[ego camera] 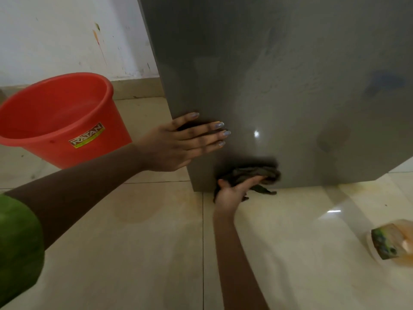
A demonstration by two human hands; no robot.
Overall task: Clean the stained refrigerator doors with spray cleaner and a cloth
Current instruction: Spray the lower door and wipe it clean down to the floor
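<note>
The grey refrigerator door (279, 74) fills the upper right, with wet streaks and a dark smudge on its right part. My left hand (178, 142) lies flat against the door's lower left edge, fingers straight. My right hand (237, 191) presses a dark crumpled cloth (257, 173) against the bottom of the door, just above the floor. Part of the cloth hangs below the hand. No spray bottle is in view.
A red plastic bucket (58, 117) stands on the tiled floor to the left of the refrigerator. A green-and-yellow sponge (384, 245) lies on a small dish at the right edge. The white wall (67, 36) behind carries stains. Beige glossy floor tiles (134, 242) spread in front.
</note>
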